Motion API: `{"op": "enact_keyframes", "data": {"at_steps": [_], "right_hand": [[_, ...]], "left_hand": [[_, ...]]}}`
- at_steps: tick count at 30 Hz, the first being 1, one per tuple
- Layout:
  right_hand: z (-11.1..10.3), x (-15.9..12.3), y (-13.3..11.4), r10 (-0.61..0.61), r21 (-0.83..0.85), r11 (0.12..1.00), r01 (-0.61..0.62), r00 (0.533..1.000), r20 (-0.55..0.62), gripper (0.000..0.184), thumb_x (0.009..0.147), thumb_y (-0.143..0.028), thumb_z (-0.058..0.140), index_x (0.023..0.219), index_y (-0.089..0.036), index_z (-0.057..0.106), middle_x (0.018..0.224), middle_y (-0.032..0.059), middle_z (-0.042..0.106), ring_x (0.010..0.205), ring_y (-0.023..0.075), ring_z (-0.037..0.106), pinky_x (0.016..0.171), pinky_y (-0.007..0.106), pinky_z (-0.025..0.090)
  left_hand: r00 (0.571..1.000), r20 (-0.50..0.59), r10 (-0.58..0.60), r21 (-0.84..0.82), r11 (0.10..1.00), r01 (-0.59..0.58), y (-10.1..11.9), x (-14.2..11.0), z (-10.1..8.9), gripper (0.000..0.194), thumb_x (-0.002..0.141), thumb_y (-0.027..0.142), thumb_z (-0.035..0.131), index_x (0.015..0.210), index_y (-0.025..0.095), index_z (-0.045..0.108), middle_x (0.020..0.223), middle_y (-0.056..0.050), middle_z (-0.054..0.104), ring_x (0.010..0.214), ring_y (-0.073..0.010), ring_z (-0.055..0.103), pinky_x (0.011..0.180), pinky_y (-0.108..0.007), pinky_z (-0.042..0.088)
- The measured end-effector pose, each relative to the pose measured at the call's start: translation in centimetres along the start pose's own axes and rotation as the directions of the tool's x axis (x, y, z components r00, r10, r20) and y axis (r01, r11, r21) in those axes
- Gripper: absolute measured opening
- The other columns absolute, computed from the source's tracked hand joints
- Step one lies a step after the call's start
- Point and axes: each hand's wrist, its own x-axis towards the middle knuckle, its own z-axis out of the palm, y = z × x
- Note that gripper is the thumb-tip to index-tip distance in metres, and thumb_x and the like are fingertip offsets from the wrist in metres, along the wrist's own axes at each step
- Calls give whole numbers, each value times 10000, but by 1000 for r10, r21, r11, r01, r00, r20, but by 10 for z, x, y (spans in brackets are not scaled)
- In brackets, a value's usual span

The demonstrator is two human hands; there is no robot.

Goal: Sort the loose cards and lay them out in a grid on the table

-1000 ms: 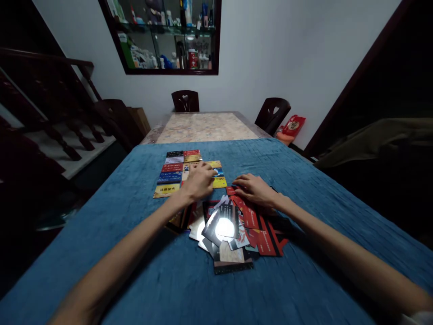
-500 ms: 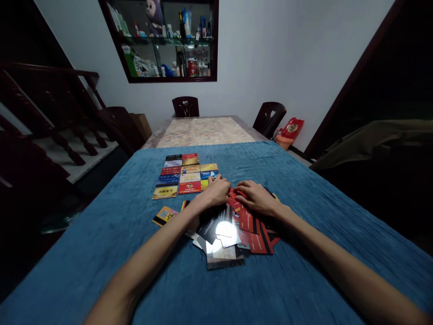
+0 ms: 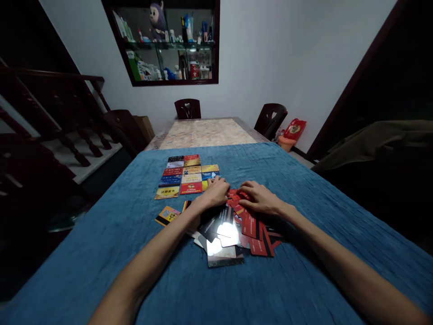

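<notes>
My left hand [image 3: 217, 191] lies with bent fingers over a yellow card [image 3: 204, 185], pressing it to the cloth below a blue card [image 3: 210, 174]; its fingertips are partly hidden. Close by, my right hand [image 3: 259, 197] rests with fingers apart on the red cards [image 3: 252, 223] of a loose pile. Black cards [image 3: 211, 228] and a shiny clear-looking card [image 3: 225, 262], bright with glare, lie between my forearms. Beyond my left forearm, several cards stand in rows, among them a gold card [image 3: 167, 192] and a red card [image 3: 191, 188].
A yellow-orange card [image 3: 167, 215] with a black stripe lies apart, left of the pile. Blue cloth [image 3: 111, 225] covers the near table; a patterned top [image 3: 206, 132] shows beyond. Chairs [image 3: 270, 119] stand around it, and a shelf cabinet [image 3: 176, 43] is set in the wall.
My right hand has shifted slightly right and its fingers have lifted a little off the red cards. My left hand stays at the yellow card. The whole view has shifted slightly.
</notes>
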Motion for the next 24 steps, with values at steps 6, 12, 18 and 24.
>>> {"op": "enact_keyframes", "data": {"at_steps": [6, 12, 18, 24], "right_hand": [[5, 6, 3, 48, 111, 993, -34, 990, -130, 323, 942, -410, 535, 1151, -191, 647, 1139, 116, 633, 1028, 241, 584, 912, 403, 465], [21, 18, 14, 153, 117, 985, -125, 950, -274, 314, 928, -324, 545, 1192, -189, 649, 1116, 108, 674, 1016, 240, 594, 921, 399, 458], [18, 19, 8, 208, 211, 967, -144, 924, -321, 219, 891, -248, 550, 1037, -221, 710, 1004, 60, 737, 930, 216, 628, 877, 368, 469], [6, 11, 3, 178, 239, 966, -95, 917, -358, 190, 850, -234, 561, 931, -213, 731, 920, 55, 736, 893, 221, 624, 855, 370, 470]], "left_hand": [[997, -56, -49, -47, 998, 46, -3, 3, 1, 211, 880, 150, 496, 940, 176, 696, 1068, -127, 626, 1121, -314, 482, 882, -447, 387], [990, -93, -102, -103, 990, 93, -4, 5, -6, 225, 890, 174, 497, 1001, 166, 692, 1073, -127, 658, 1103, -303, 499, 882, -435, 391], [989, -98, -112, -152, 984, 97, -2, 2, -18, 226, 876, 159, 513, 984, 166, 712, 1085, -114, 703, 1107, -297, 533, 880, -418, 404], [991, -133, -22, -148, 989, 2, 4, -7, -28, 234, 855, 124, 501, 917, 163, 723, 1011, -97, 727, 1046, -276, 559, 863, -406, 391]]}}
